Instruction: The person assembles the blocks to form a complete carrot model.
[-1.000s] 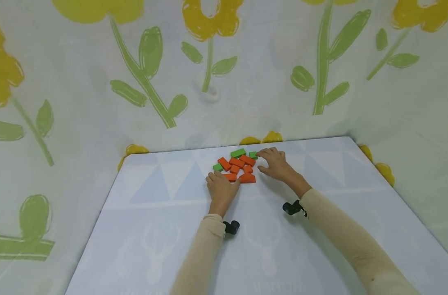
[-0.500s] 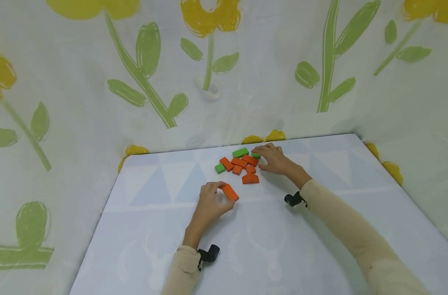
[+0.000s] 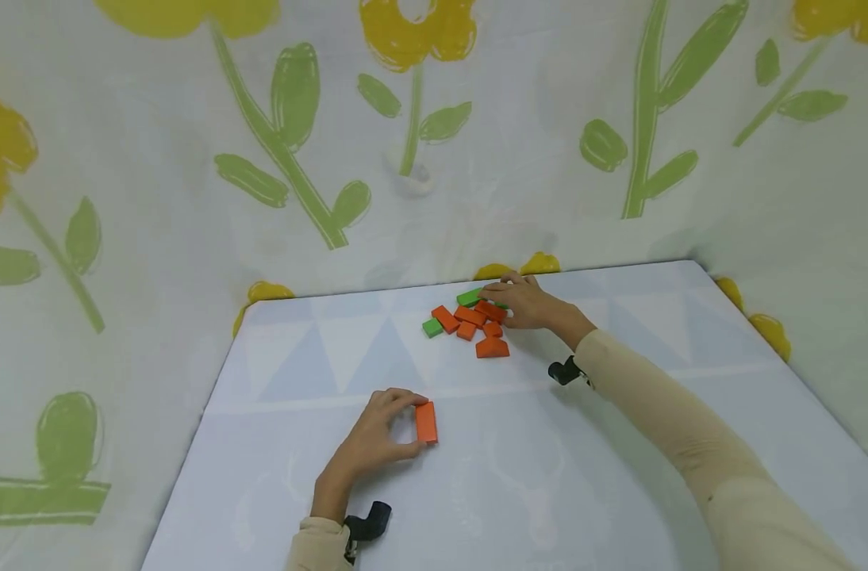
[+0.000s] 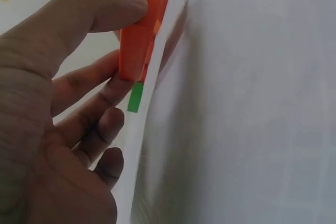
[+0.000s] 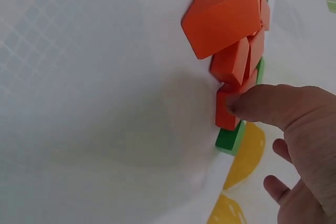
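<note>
Left hand (image 3: 366,438) pinches an orange block (image 3: 427,423), long axis running near-to-far, before the block pile (image 3: 470,316); right hand (image 3: 527,305) touches it, grip unclear.

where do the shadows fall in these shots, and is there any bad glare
Head view: a soft shadow on the table along the right sleeve; left wrist view: a dark, fuzzy streak beside the orange block; right wrist view: a broad, faint shadow beside the piled blocks; no strong glare in any view.

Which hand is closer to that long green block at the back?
Right. The right hand is just to the right of the green block; the left hand, pinching an orange block, is farther off, toward the person.
</note>
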Tool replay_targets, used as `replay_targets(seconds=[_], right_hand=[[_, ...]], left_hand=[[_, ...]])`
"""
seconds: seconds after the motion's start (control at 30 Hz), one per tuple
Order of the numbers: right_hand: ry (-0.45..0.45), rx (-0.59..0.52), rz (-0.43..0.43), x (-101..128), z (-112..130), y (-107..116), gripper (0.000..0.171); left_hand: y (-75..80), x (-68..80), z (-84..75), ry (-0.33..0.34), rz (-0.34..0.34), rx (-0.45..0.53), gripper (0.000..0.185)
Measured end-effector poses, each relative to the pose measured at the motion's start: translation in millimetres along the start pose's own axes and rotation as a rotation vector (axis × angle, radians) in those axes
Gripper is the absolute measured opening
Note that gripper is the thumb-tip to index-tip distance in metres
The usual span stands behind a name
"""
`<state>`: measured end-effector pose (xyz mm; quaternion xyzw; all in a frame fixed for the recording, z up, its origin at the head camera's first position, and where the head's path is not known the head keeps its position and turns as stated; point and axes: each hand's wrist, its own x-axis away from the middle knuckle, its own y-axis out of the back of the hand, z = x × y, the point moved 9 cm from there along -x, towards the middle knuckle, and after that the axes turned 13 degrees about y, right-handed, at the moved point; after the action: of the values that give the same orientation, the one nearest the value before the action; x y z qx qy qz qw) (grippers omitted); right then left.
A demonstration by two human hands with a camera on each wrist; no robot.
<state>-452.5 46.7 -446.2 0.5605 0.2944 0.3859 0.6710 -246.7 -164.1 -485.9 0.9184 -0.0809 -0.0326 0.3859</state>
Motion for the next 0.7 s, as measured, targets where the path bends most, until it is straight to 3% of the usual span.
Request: replay_targets(seconds=[0.23,0.57,0.7], right_hand=[[0.005,0.041,0.079,-4,2,-7,0.066],[0.029,0.071,0.067,-12,1,-8,0.057],[0.03,0.042,0.07,-11,3,-8,0.061]], left_hand=[[-5.7,0.5,0.6,-0.023,0.041,0.008,0.057],[-6.1,-1.2,11.6,0.063,0.059,0.029,0.058],[-5.2,-1.5,14.7,0.08,0.046,0.035,0.057]])
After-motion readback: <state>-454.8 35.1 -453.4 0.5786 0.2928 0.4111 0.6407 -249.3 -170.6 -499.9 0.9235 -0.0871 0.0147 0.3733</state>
